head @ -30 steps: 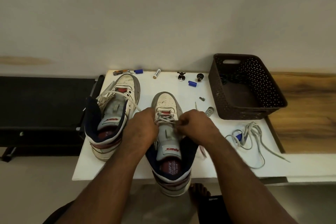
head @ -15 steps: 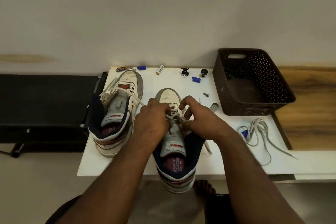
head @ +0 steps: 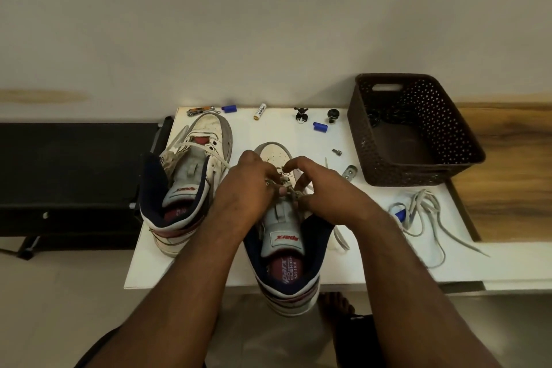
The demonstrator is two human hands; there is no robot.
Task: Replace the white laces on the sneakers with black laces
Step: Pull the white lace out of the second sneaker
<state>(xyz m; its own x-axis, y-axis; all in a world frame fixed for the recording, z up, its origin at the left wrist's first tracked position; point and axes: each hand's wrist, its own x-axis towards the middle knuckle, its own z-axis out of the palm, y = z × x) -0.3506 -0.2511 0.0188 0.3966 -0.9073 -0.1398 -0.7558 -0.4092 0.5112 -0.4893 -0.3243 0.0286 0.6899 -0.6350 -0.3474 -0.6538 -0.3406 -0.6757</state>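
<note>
Two white, navy and red sneakers stand on a white table (head: 373, 263), toes pointing away from me. The right sneaker (head: 283, 254) has its heel hanging over the near edge. My left hand (head: 248, 188) and my right hand (head: 325, 191) meet over its lower eyelets, and both pinch the white lace (head: 286, 185) there. The left sneaker (head: 191, 176) still carries a loosened white lace. A pulled-out white lace (head: 424, 212) lies in a loose tangle at the right. Something dark and stringy lies in the back corner of the brown basket (head: 418, 170).
Along the far edge lie a multitool (head: 200, 111), blue caps (head: 229, 108), a battery (head: 260, 111), two small black figures (head: 301, 114), a screw (head: 337, 152) and a metal bracket (head: 350, 172). A black bench (head: 68, 176) stands left; a wooden top (head: 507, 176) lies right.
Both hands have shifted up the right sneaker toward its toe and drawn closer together on the lace. The view has tilted, so the table sits slightly differently in the frame.
</note>
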